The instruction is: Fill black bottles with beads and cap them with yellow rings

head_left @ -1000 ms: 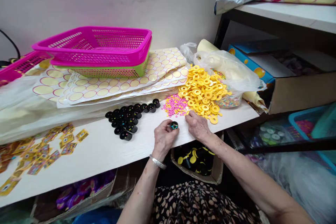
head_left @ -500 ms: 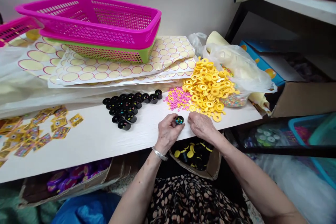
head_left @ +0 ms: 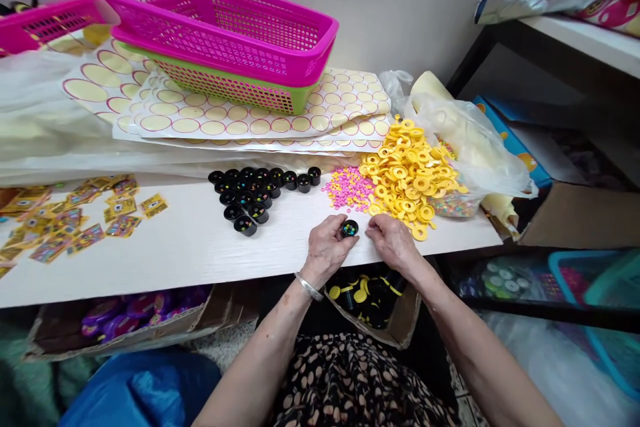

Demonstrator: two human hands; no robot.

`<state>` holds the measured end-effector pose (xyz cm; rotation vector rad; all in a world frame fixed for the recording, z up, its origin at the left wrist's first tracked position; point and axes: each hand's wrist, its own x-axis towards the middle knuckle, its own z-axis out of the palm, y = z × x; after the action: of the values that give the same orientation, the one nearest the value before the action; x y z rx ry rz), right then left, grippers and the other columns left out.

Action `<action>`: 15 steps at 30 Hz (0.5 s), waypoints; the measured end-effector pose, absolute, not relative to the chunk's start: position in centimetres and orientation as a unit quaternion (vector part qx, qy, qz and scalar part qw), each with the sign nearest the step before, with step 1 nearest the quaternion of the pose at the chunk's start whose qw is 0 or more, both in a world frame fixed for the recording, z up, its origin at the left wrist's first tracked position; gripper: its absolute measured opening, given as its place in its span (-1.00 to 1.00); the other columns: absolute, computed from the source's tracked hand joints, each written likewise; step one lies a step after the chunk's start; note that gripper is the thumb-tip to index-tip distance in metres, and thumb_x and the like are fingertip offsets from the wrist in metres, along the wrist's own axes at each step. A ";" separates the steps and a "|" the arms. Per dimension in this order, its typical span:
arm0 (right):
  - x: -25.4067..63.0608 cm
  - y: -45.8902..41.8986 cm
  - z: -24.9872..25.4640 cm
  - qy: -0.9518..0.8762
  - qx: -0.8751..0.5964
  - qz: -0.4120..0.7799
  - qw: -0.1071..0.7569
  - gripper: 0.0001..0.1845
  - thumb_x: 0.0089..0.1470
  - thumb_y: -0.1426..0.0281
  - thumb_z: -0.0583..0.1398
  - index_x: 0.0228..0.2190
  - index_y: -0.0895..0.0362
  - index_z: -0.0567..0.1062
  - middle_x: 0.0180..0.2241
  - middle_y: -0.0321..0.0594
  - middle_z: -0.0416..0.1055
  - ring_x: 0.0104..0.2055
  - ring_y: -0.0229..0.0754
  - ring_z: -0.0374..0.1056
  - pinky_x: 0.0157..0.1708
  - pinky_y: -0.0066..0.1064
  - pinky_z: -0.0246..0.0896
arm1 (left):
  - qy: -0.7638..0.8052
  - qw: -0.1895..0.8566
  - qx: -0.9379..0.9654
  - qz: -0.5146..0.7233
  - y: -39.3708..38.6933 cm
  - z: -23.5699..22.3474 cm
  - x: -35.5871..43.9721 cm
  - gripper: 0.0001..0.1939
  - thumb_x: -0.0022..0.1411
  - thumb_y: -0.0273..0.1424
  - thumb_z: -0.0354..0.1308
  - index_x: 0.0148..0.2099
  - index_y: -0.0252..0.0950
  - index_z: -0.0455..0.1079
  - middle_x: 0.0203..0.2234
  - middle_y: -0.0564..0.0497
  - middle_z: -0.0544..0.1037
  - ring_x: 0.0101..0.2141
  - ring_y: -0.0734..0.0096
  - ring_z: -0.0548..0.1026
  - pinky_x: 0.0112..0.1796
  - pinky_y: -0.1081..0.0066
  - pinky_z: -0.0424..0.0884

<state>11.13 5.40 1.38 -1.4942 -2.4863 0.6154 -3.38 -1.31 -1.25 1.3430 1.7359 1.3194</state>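
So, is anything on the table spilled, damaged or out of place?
Nothing looks clearly damaged. The small pink and yellow pieces lie loose on the table, against the yellow rings, but this seems a working pile, not a spill. The gold packets look untidy, scattered at various angles.

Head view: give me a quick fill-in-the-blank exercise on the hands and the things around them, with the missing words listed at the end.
1. The ____ hand holds a small black cup.
2. The heaped ring-shaped pieces are coloured ____.
3. The magenta basket that shows whole is stacked on a basket coloured ____.

Missing words: left; yellow; green.
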 end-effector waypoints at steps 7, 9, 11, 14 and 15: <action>10.8 4.1 1.7 -0.842 -0.427 0.214 0.253 -0.84 0.11 0.45 -0.01 -0.40 0.13 0.36 -0.42 -0.23 0.31 -0.33 -0.22 0.25 -0.30 -0.46 0.09 | 0.640 0.268 0.556 0.458 -1.5 -1.1 -3.3 -0.81 0.02 -0.38 0.19 -0.25 -0.26 0.42 -0.46 0.08 0.43 -0.46 0.50 0.33 -0.41 0.50 0.26; 10.5 3.9 2.2 -0.857 -0.386 0.221 0.261 -0.84 0.13 0.45 -0.01 -0.39 0.13 0.35 -0.42 -0.23 0.29 -0.33 -0.23 0.24 -0.31 -0.47 0.09 | 0.640 0.262 0.559 0.458 -1.5 -1.0 -3.2 -0.83 0.03 -0.38 0.19 -0.26 -0.26 0.42 -0.48 0.09 0.42 -0.46 0.49 0.33 -0.41 0.50 0.25; 10.2 3.8 2.7 -0.881 -0.362 0.205 0.226 -0.81 0.14 0.45 -0.03 -0.40 0.13 0.36 -0.42 -0.23 0.29 -0.34 -0.24 0.24 -0.32 -0.47 0.08 | 0.637 0.259 0.559 0.463 -1.6 -1.0 -3.2 -0.82 0.02 -0.40 0.18 -0.25 -0.26 0.43 -0.48 0.09 0.43 -0.45 0.49 0.33 -0.40 0.50 0.25; 9.7 3.9 3.0 -0.905 -0.358 0.157 0.167 -0.77 0.15 0.47 -0.05 -0.40 0.14 0.38 -0.42 -0.23 0.28 -0.37 -0.25 0.22 -0.35 -0.48 0.06 | 0.630 0.260 0.565 0.465 -1.6 -1.1 -3.2 -0.75 0.01 -0.46 0.17 -0.19 -0.24 0.43 -0.44 0.08 0.45 -0.44 0.48 0.34 -0.38 0.49 0.26; 9.6 3.9 3.1 -0.910 -0.359 0.144 0.151 -0.77 0.15 0.48 -0.05 -0.40 0.15 0.38 -0.42 -0.22 0.27 -0.37 -0.25 0.22 -0.37 -0.48 0.05 | 0.627 0.259 0.569 0.464 -1.6 -1.1 -3.3 -0.74 0.01 -0.48 0.16 -0.18 -0.24 0.43 -0.43 0.08 0.46 -0.43 0.48 0.35 -0.36 0.48 0.27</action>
<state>9.63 3.87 3.10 -1.0298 -2.6124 0.4124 -3.27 -1.58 -1.07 1.5426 1.6996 1.2574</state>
